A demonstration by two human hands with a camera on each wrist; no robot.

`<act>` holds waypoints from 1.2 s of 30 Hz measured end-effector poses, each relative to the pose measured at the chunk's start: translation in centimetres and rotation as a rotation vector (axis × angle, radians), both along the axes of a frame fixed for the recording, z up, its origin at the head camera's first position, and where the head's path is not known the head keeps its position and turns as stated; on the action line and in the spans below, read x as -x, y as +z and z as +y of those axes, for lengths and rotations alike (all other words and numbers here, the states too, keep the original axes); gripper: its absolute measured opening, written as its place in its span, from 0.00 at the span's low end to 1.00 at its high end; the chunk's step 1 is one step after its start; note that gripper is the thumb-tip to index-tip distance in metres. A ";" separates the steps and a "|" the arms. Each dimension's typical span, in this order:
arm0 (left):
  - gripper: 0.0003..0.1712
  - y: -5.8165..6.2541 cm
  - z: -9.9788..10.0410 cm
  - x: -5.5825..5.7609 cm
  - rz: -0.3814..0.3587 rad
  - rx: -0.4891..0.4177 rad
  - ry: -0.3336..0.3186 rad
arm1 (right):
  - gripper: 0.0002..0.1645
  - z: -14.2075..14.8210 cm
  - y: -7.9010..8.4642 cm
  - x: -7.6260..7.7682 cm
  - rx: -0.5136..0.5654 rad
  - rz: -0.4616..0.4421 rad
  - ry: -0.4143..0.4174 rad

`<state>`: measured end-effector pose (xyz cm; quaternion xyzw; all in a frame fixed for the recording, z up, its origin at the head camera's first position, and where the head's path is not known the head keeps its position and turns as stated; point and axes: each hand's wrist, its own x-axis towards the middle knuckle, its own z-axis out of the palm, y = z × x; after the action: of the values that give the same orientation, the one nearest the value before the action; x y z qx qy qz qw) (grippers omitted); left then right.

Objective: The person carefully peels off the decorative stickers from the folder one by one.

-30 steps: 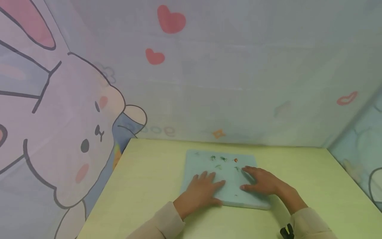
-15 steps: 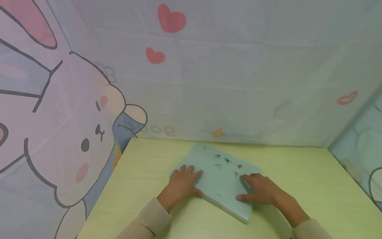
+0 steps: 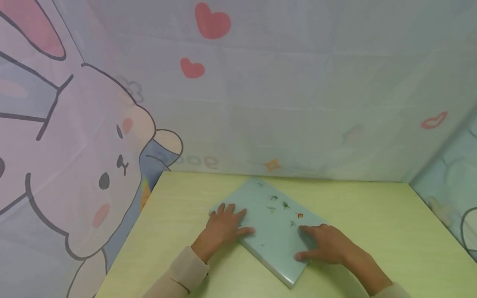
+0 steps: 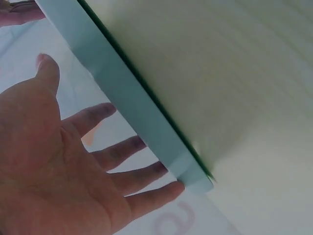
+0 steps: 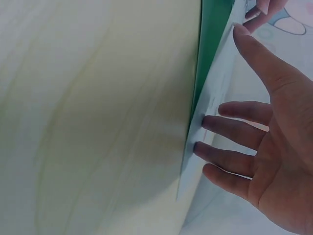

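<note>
A flat, pale blue-green, book-like slab (image 3: pixel 272 231) lies turned cornerwise on the table, one corner toward me. Small green figures and one orange figure are printed on its top. My left hand (image 3: pixel 221 225) rests on its left corner with the fingers spread. Over on the right side, my right hand (image 3: pixel 329 244) touches the top with its fingers and thumb extended. The left wrist view shows the slab's smooth pale edge (image 4: pixel 127 98) past my fingertips. A dark green side (image 5: pixel 212 44) appears under the pale cover in the right wrist view. The underside is hidden.
The pale yellow table (image 3: pixel 179 198) reaches back to a hanging cloth (image 3: pixel 283 103) printed with hearts. A large cartoon rabbit (image 3: pixel 82 165) covers the cloth at the left. Another cloth (image 3: pixel 454 190) hangs beside the right table edge.
The slab has turned clockwise, its near right corner swinging toward me and leftward. My left hand has moved left with it; my right hand has shifted slightly toward me.
</note>
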<state>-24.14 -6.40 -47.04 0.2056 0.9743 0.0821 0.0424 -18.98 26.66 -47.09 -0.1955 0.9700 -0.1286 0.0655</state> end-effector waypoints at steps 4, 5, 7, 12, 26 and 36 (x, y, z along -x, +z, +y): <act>0.47 -0.5 0.6 0.3 0.005 0.009 0.026 | 0.57 -0.5 0.4 -0.6 -0.019 -0.010 -0.004; 0.48 -0.7 0.8 0.4 0.007 0.015 0.032 | 0.57 -0.6 0.4 -0.7 -0.024 -0.008 0.003; 0.49 -0.9 1.0 0.5 0.013 0.023 0.041 | 0.56 -0.9 0.3 -1.0 -0.030 -0.001 0.014; 0.49 -0.8 1.8 0.8 0.022 0.024 0.056 | 0.57 -1.5 0.4 -1.4 -0.050 0.051 0.069; 0.58 -1.1 2.0 1.9 -0.011 0.081 0.004 | 0.60 -1.4 1.2 0.2 0.013 0.048 0.144; 0.58 -1.2 0.3 4.0 -0.089 -0.003 -0.165 | 0.68 -1.6 0.0 3.0 0.057 0.046 0.216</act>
<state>-28.12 -6.14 -48.21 0.2813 0.9511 0.0886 0.0919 -21.99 25.03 -47.09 -0.3037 0.9405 -0.1439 0.0511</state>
